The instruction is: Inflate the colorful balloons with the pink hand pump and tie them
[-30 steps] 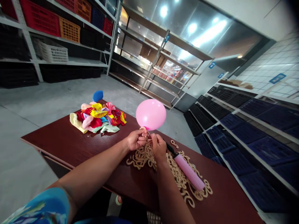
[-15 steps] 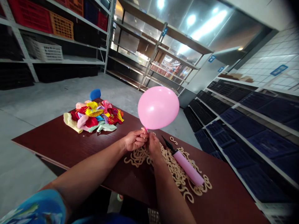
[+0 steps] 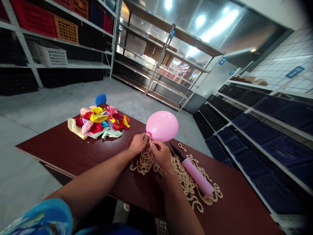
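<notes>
The pink balloon now tips away, just beyond my hands above the surface. My left hand, turned over, grips its neck; my right hand pinches a tan strand there, so fastening seems under way.

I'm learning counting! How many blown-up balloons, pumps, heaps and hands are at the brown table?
Oval pink blown-up balloon: 1
Pink cylindrical pump: 1
Heap of limp colourful balloons: 1
Heap of curly beige strands: 1
Bare left hand and right hand: 2
Total: 6

Short blue sleeve with multicoloured pattern
</notes>
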Demonstrator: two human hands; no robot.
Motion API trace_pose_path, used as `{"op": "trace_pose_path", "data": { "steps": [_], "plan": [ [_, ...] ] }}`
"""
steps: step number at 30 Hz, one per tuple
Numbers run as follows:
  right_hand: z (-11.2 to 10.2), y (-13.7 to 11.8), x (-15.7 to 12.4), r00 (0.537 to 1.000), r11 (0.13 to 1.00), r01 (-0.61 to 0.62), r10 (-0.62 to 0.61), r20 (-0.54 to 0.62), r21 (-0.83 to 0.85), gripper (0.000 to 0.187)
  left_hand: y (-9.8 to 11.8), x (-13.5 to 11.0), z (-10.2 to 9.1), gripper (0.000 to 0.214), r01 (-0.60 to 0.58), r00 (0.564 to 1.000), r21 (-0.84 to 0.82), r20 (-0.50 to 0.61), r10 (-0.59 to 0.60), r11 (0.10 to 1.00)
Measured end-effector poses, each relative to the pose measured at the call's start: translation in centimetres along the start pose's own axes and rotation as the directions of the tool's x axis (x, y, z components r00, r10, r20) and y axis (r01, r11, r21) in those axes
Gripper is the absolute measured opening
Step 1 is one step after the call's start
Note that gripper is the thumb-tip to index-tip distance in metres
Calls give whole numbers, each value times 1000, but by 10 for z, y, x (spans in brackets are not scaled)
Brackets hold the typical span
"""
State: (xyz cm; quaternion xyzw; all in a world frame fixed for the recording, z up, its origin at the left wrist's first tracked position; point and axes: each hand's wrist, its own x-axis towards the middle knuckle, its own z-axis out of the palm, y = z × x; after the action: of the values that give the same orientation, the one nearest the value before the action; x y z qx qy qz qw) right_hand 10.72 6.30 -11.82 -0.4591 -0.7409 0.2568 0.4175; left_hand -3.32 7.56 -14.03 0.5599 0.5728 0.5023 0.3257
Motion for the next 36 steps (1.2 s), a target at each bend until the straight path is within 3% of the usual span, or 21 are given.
{"op": "trace_pose_path", "data": {
  "steps": [3, 6, 8, 11, 14, 18, 22, 25, 27, 29, 32, 36],
  "plan": [
    [0, -2, 1, 999, 991, 4, -8, 32, 133, 20, 2, -2, 2, 35, -70, 997, 60, 28, 69, 996],
    [-1, -3, 3, 994, 990, 111, -109, -29, 83, 16, 3, -4, 5, 34, -118, 991, 82, 66, 113, 990],
    [-1, -2, 4, 993, 992, 107, -103, -65, 70, 15, 3, -5, 7, 34, -127, 989, 96, 85, 119, 987],
    [0, -1, 4, 995, 969, -89, 97, -25, 230, 19, 4, -7, 7, 34, -129, 987, 106, 112, 117, 986],
    [-1, 1, 4, 957, 866, -291, 273, 103, 406, 25, 4, -9, 6, 32, -182, 975, 112, 150, 164, 977],
    [-3, 3, 5, 928, 817, -371, 321, 187, 441, 26, 4, -9, 6, 32, -215, 963, 93, 186, 195, 972],
    [-4, 2, 4, 955, 875, -293, 251, 155, 387, 23, 6, -8, 7, 30, -192, 967, 38, 177, 182, 981],
    [-2, 2, 4, 980, 952, -191, 200, -13, 241, 21, 10, -8, 8, 32, -132, 973, -62, 184, 141, 989],
    [-1, 4, 4, 986, 996, -70, 76, -151, 49, 18, 13, -9, 9, 33, -83, 974, -120, 198, 106, 989],
    [1, 6, 5, 972, 990, 55, -83, -218, -130, 13, 14, -10, 9, 36, -31, 974, -159, 218, 66, 987],
    [5, 9, 5, 949, 953, 162, -221, -223, -255, 9, 14, -10, 8, 41, 2, 970, -190, 240, 44, 982],
    [5, 10, 4, 937, 941, 212, -272, -217, -265, 10, 11, -8, 7, 41, -28, 971, -150, 232, 63, 988]
  ]
}}
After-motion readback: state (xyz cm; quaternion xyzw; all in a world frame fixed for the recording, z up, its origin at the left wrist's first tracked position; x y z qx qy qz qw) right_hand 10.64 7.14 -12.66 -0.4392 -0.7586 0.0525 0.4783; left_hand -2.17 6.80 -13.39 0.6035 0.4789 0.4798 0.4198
